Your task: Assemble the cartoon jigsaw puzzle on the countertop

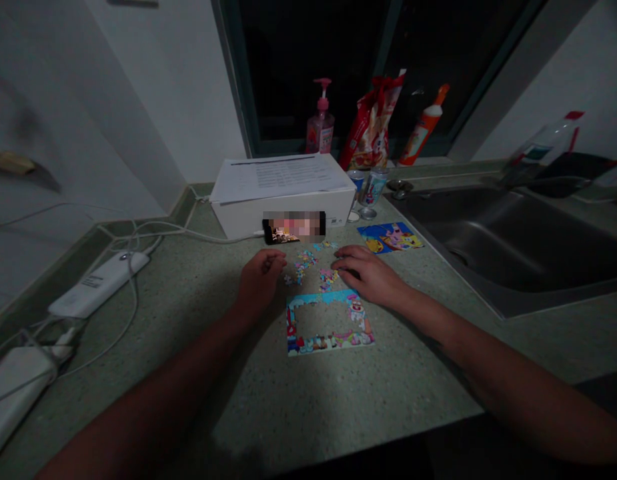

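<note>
My left hand [261, 280] hovers at the left of a scatter of small loose jigsaw pieces [305, 267], its fingers curled together, and anything inside them is hidden. My right hand [365, 273] lies palm down with spread fingertips at the right edge of the pieces. Nearer me on the speckled green countertop [268, 393] lies a partly assembled jigsaw [329, 342], a colourful cartoon border around a bare centre. A cartoon picture card [389, 238] lies beyond my right hand.
A phone [293, 227] leans on a white box [283, 217] topped with papers. Behind stand a pink pump bottle [321, 123], a red bag [373, 123] and an orange tube [423, 127]. A steel sink [513, 243] lies right; white power adapters [98, 285] and cables lie left.
</note>
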A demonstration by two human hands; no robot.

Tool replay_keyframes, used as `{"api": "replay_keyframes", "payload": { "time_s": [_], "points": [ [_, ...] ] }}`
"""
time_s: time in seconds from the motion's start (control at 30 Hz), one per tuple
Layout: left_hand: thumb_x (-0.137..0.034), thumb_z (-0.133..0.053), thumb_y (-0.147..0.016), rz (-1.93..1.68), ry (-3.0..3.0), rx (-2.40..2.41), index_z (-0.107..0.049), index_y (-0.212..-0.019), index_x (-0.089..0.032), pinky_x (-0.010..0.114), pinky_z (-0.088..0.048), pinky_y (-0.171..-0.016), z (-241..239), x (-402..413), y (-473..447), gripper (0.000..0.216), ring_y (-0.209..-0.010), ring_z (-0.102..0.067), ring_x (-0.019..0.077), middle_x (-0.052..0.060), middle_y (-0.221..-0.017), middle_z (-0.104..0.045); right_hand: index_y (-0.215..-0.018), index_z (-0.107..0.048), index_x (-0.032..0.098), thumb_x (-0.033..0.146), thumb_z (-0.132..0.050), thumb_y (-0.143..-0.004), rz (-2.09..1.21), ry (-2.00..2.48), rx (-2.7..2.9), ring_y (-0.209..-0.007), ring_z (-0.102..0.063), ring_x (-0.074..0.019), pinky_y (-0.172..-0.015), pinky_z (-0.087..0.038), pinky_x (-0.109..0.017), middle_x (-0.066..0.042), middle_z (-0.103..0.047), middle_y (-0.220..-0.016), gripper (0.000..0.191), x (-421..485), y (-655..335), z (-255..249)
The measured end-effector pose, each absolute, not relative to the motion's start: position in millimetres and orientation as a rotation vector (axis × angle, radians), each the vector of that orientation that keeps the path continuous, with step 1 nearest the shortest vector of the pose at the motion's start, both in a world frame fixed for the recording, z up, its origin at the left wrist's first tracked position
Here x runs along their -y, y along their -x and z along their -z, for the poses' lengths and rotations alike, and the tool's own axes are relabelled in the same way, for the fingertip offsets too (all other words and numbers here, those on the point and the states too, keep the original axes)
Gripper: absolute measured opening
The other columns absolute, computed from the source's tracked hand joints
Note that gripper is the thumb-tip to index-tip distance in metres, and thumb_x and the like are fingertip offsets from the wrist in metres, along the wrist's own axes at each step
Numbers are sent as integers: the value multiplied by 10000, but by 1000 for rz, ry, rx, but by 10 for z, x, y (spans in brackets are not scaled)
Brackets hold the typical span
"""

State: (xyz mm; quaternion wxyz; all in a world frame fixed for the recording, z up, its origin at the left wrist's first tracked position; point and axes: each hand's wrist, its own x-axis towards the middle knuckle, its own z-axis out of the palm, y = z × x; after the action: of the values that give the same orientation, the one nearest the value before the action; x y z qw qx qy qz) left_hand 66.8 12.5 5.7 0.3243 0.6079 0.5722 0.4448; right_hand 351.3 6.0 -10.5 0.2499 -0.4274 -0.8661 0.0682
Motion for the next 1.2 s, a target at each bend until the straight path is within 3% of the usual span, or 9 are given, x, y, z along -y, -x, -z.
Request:
{"api": "replay_keyframes", "payload": {
  "time_s": [0.83, 1.2],
  "points": [
    [-345, -583, -892, -1199, -1590, -1450, -701, -935, -208, 338, -542, -772, -3, -142, -659, 185, -798, -718, 204, 40, -865, -779, -1121, -766, 254, 185, -603, -1001, -173, 1150, 2358, -1240, -628, -281, -1074, -526, -532, -114, -681, -1262, 214, -73, -3526, 104],
    [-321, -592, -889, -1174, -1613, -1491, -705, -914, -217, 338, -544, -787, -43, -130, -659, 156, -820, -720, 208, 32, -866, -779, -1145, -734, 204, 180, -629, -968, -169, 1192, 2334, -1250, -629, -304, -1076, -526, -535, -149, -684, -1276, 207, -74, -3526, 113]
  ]
}}
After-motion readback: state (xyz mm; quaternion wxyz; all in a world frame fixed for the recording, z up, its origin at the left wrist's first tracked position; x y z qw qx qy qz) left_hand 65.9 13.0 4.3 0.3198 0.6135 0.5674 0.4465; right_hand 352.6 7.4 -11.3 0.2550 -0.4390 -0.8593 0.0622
